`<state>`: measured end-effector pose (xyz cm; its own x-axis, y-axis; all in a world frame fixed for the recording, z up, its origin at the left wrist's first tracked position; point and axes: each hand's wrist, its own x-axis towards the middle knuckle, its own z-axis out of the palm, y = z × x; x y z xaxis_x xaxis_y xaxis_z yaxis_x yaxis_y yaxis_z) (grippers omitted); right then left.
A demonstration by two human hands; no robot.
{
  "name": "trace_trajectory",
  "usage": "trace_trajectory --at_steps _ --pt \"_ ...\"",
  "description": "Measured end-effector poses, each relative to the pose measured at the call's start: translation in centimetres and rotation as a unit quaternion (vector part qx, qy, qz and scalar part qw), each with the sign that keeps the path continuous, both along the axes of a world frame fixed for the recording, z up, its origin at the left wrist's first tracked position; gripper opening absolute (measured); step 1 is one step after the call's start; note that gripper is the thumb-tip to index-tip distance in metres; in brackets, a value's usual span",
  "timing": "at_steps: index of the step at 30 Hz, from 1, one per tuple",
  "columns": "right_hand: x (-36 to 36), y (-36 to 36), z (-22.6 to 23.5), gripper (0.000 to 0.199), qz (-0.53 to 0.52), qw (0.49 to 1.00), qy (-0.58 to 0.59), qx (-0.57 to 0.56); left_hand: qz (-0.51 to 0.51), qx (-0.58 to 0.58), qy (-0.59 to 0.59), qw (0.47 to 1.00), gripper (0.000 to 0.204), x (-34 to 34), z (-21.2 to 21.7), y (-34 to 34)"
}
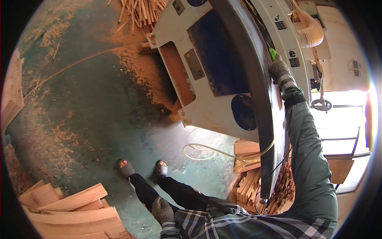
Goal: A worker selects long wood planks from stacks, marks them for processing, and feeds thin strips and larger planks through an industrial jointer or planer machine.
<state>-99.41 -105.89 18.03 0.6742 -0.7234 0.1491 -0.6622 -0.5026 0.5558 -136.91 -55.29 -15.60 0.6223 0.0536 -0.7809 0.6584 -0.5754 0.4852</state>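
My right arm reaches up along the dark metal table edge (234, 36) of a large cream-and-blue woodworking machine (171, 36). At its end, my right hand (279, 67), in a grey knitted glove, is closed at a small bright green piece (272, 54) whose kind I cannot make out. The fingertips are partly hidden behind the glove's back. Low by my thigh hangs my left hand (162, 210), also gloved. Only its back shows, so its fingers are hidden, and no object is visible in it.
Cut boards (75, 207) are stacked at the lower left, and thin wood strips (141, 12) lie at the far side. More wood pieces (246, 185) sit beneath the machine. Sawdust covers parts of the green floor (91, 103). A pale cable (199, 145) loops beside the machine; a ribbed hose (312, 34) stands beyond.
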Motion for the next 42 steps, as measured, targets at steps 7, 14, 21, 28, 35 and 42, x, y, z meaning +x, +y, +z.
trace_trajectory --at_steps 7,14,21,28,35,42 --pt "-8.2 7.7 5.1 0.027 -0.018 0.866 -0.26 0.427 -0.042 0.002 0.009 0.999 0.032 0.9 2.2 1.0" --pt "-23.1 14.0 14.6 0.035 -0.04 0.71 -0.385 0.588 -0.169 0.003 0.018 0.986 0.041 0.2 5.5 2.2" --pt "-37.1 9.2 15.9 0.033 -0.102 0.285 -0.603 0.738 -0.16 0.042 -0.044 0.985 0.041 -5.7 8.1 3.7" --pt "-53.1 2.6 13.4 0.034 -0.113 0.148 -0.68 0.709 -0.196 -0.03 -0.085 0.977 0.034 -14.8 13.3 2.1" --pt "-73.1 -2.6 13.1 0.028 -0.069 0.16 -0.78 0.601 -0.125 -0.08 -0.234 0.961 0.027 -19.1 18.0 -1.5" --pt "-86.3 -4.6 14.3 0.034 -0.054 0.468 -0.73 0.495 -0.013 -0.201 -0.106 0.974 0.016 -27.2 9.5 3.5"
